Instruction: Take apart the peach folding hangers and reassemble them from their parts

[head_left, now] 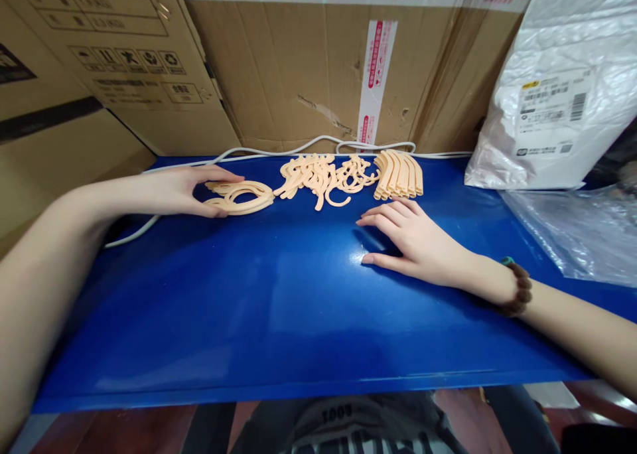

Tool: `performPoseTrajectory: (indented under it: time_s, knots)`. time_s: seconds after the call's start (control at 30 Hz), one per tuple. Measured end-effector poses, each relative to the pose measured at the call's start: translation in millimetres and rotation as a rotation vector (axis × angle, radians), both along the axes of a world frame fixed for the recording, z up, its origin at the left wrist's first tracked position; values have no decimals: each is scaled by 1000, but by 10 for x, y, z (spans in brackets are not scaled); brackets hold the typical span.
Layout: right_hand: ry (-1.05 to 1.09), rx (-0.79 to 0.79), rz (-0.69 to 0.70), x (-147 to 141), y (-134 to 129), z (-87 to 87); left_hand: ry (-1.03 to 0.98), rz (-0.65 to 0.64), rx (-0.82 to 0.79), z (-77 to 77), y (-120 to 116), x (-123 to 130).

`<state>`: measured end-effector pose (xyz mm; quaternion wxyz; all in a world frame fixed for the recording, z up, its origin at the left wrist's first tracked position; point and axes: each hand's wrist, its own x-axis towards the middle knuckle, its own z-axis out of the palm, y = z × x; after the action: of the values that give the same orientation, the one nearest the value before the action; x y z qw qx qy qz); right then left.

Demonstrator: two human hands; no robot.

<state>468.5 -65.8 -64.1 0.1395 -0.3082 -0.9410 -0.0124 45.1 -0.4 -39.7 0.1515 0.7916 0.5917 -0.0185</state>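
Note:
On the left, my left hand [174, 190] touches a pile of curved beige pieces [249, 205], its thumb and fingers apart around the pile's left end. My right hand [413, 241] rests over the blue table with its fingers spread and nothing between them. Just beyond its fingertips lies a row of stacked, bent beige pieces [399, 175]. Between the two outer piles are a heap of wavy beige pieces [309, 175] and some smaller hooked beige pieces [355, 174].
The blue table [279, 308] has its front edge near my body. Cardboard boxes [298, 75] stand behind it, with a white cable [269, 152] along their base. A white plastic parcel [547, 109] and clear plastic bag [572, 228] lie at the right.

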Motion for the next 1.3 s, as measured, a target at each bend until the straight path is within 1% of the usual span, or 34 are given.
performPoseTrajectory:
  time_s: [0.13, 0.3, 0.53, 0.63, 0.8, 1.03, 1.3]
  knots:
    - [-3, -3, -2, 5, -3, -1, 6, 6, 4, 21, -17, 21]
    - [1, -4, -2, 5, -5, 5, 15, -16, 10, -1, -7, 10]
    - [-11, 7, 2, 8, 7, -10, 39, -27, 2, -62, 45, -137]
    - [-10, 7, 7, 6, 6, -5, 57, -13, -12, -61, 65, -193]
    - [-17, 10, 9, 0, 6, 1, 54, 17, -22, -43, 64, -195]
    - [-2, -6, 11, 0, 5, 10, 58, -32, -8, -89, 123, -267]
    - [-9, 1, 10, -2, 11, 0, 51, 2, 1, -50, 68, -194]
